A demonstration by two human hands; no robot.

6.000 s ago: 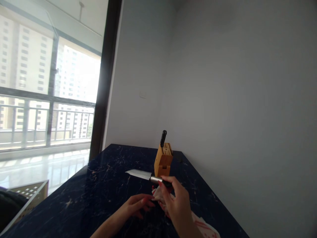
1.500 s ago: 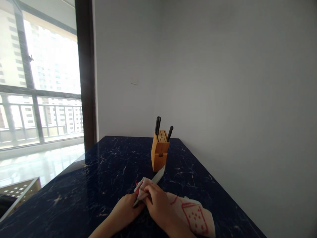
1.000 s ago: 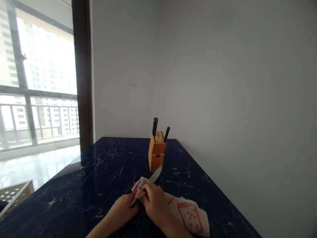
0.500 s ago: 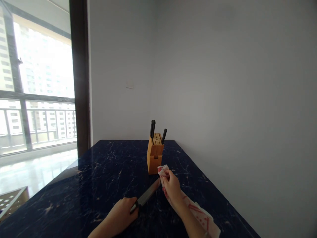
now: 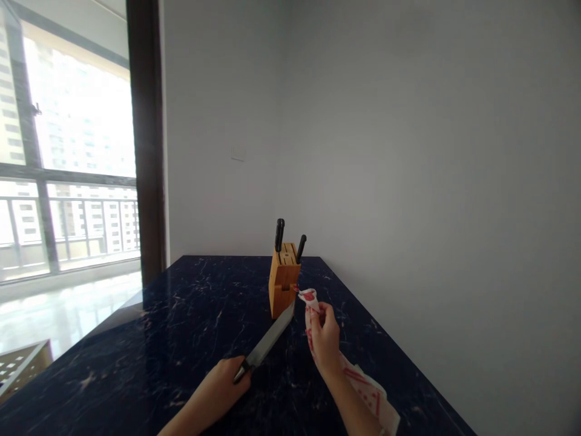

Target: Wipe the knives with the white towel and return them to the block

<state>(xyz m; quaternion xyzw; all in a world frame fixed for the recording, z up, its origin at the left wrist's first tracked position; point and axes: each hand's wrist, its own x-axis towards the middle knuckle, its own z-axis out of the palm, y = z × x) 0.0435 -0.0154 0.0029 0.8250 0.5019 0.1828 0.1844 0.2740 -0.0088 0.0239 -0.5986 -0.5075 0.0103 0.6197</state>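
My left hand (image 5: 227, 380) is closed around the black handle of a kitchen knife (image 5: 271, 336). Its long blade points forward and to the right, with the whole length showing up to the tip. Between the fingers of my right hand (image 5: 325, 338) is pinched a white cloth with red markings (image 5: 309, 297). One bunched end sticks up past the fingertips, while the rest trails under the wrist onto the table. The cloth is a little to the right of the blade tip, apart from it. Just beyond stands a wooden knife block (image 5: 283, 290) with black-handled knives in its slots.
The dark blue marbled table (image 5: 190, 315) runs back to a grey wall (image 5: 408, 181), which also lines its right side. At the lower left is a pale box with square holes (image 5: 22, 369). A window with a railing (image 5: 91, 215) is behind it.
My right hand and the cloth have moved off the blade tip, up and to the right, leaving the tip uncovered. The knife has tilted slightly upward in my left hand.
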